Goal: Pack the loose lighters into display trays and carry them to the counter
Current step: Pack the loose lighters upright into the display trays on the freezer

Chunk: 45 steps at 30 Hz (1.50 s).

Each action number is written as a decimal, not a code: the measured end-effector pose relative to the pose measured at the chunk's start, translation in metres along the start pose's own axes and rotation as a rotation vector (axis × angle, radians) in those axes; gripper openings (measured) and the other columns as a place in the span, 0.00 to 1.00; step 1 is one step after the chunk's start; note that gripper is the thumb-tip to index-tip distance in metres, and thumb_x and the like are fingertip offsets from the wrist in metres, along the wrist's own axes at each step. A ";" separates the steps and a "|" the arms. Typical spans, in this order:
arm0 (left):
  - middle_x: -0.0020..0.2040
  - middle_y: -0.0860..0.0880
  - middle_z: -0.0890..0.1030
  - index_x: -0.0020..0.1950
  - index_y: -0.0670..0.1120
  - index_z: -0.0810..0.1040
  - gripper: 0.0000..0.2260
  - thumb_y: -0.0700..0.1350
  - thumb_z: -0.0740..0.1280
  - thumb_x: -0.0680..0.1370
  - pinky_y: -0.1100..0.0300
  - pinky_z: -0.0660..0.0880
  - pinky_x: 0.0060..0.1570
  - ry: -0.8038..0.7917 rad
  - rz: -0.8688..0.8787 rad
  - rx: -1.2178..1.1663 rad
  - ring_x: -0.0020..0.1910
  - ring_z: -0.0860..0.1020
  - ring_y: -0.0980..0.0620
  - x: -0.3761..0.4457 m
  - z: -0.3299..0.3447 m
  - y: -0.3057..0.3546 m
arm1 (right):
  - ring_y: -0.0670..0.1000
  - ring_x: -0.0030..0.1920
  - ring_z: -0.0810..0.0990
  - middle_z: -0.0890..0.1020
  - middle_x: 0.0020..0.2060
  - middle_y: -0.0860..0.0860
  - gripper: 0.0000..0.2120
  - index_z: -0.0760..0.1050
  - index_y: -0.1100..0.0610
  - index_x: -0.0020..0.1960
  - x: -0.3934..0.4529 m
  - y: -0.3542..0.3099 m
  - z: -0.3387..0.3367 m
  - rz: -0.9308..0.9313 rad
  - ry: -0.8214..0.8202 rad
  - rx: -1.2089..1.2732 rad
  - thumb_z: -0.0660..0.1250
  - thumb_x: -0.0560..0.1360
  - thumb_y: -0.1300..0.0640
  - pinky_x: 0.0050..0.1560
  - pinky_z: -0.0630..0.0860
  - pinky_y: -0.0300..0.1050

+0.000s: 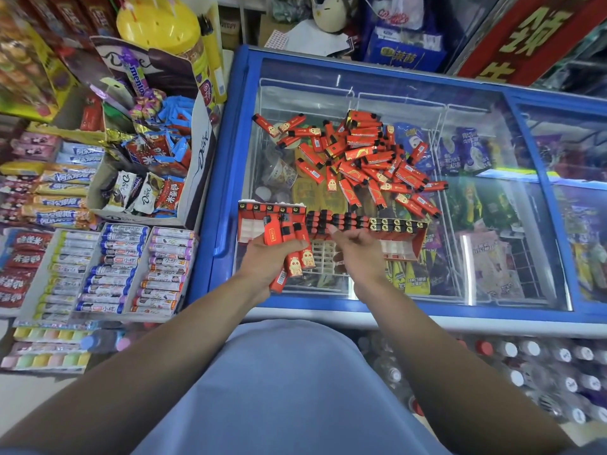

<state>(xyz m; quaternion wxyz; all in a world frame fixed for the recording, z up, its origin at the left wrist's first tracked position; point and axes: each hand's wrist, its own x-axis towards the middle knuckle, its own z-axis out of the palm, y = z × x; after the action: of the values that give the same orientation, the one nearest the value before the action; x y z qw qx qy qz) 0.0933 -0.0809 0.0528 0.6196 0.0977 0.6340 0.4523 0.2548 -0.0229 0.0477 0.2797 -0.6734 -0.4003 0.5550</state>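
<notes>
A heap of loose red lighters [358,156] lies on the glass lid of a blue chest freezer [377,87]. Nearer me a red and white display tray [402,247] stands on the glass, its back rows filled with upright lighters and several front slots bare. My left hand [266,257] grips a bunch of red lighters [297,257] over the tray's left end. My right hand [356,254] hovers over the tray's middle with fingers loosely curled, and I see nothing in it.
A candy shelf with a Dove chocolate box [147,178] and rolls of sweets [115,270] stands to the left of the freezer. Water bottles [525,366] are stacked on the floor at the right. Ice creams show under the glass.
</notes>
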 end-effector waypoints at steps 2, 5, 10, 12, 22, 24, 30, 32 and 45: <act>0.49 0.40 0.87 0.54 0.44 0.83 0.12 0.38 0.78 0.72 0.51 0.84 0.43 -0.053 -0.002 0.042 0.45 0.86 0.43 0.000 0.002 0.001 | 0.49 0.38 0.80 0.82 0.43 0.48 0.16 0.82 0.54 0.50 -0.011 -0.008 -0.001 0.045 -0.185 -0.069 0.73 0.76 0.41 0.29 0.75 0.39; 0.43 0.44 0.88 0.52 0.44 0.84 0.11 0.37 0.79 0.71 0.59 0.81 0.36 -0.109 -0.014 0.148 0.39 0.86 0.49 -0.002 0.009 -0.001 | 0.48 0.35 0.81 0.84 0.39 0.48 0.10 0.83 0.54 0.48 -0.015 -0.011 -0.003 0.116 -0.347 -0.077 0.74 0.76 0.47 0.28 0.74 0.40; 0.43 0.44 0.87 0.52 0.42 0.84 0.14 0.40 0.81 0.69 0.57 0.81 0.38 -0.045 -0.045 0.210 0.38 0.85 0.49 0.003 0.009 -0.007 | 0.51 0.34 0.81 0.86 0.41 0.54 0.06 0.81 0.62 0.50 -0.001 -0.007 -0.025 0.131 -0.248 0.037 0.74 0.77 0.59 0.34 0.78 0.42; 0.45 0.43 0.87 0.52 0.43 0.84 0.14 0.41 0.81 0.69 0.51 0.84 0.47 0.008 -0.042 0.197 0.42 0.85 0.45 0.009 0.007 -0.007 | 0.51 0.36 0.83 0.86 0.43 0.53 0.05 0.79 0.58 0.51 0.007 -0.004 -0.040 0.025 -0.133 -0.146 0.73 0.77 0.60 0.39 0.81 0.44; 0.48 0.41 0.87 0.50 0.44 0.84 0.09 0.38 0.79 0.71 0.45 0.83 0.51 0.017 -0.034 0.121 0.44 0.84 0.45 0.010 0.013 0.000 | 0.46 0.47 0.81 0.81 0.47 0.46 0.07 0.81 0.56 0.54 0.023 0.010 -0.047 -0.497 0.013 -0.649 0.72 0.78 0.63 0.49 0.77 0.38; 0.48 0.40 0.87 0.51 0.44 0.84 0.10 0.38 0.79 0.71 0.42 0.84 0.51 0.015 -0.032 0.093 0.45 0.85 0.43 0.011 0.013 0.003 | 0.46 0.48 0.81 0.83 0.49 0.48 0.07 0.81 0.56 0.54 0.028 0.017 -0.044 -0.524 -0.001 -0.657 0.72 0.77 0.64 0.51 0.76 0.37; 0.46 0.40 0.87 0.51 0.43 0.83 0.11 0.39 0.80 0.71 0.49 0.84 0.41 0.006 -0.015 0.103 0.41 0.85 0.45 0.011 0.015 0.007 | 0.53 0.47 0.84 0.86 0.52 0.53 0.09 0.85 0.56 0.58 0.042 0.023 -0.043 -0.643 0.053 -0.819 0.73 0.78 0.59 0.46 0.75 0.39; 0.46 0.41 0.87 0.52 0.44 0.83 0.12 0.40 0.80 0.71 0.53 0.82 0.36 0.003 -0.017 0.104 0.38 0.85 0.48 0.011 0.017 0.008 | 0.54 0.45 0.84 0.84 0.53 0.52 0.11 0.84 0.53 0.61 0.043 0.021 -0.042 -0.677 0.052 -0.915 0.70 0.80 0.57 0.44 0.80 0.46; 0.39 0.48 0.85 0.55 0.46 0.83 0.13 0.49 0.78 0.74 0.58 0.77 0.31 -0.139 -0.023 0.136 0.32 0.80 0.53 0.011 0.026 0.009 | 0.47 0.36 0.83 0.82 0.52 0.55 0.29 0.76 0.54 0.68 -0.009 -0.018 -0.012 -0.165 -0.423 -0.233 0.80 0.70 0.61 0.37 0.80 0.40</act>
<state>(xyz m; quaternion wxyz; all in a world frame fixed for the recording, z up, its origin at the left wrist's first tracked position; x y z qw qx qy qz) 0.1103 -0.0568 0.0561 0.6593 0.1633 0.6198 0.3931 0.2618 -0.0206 0.0697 0.1546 -0.5349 -0.5648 0.6091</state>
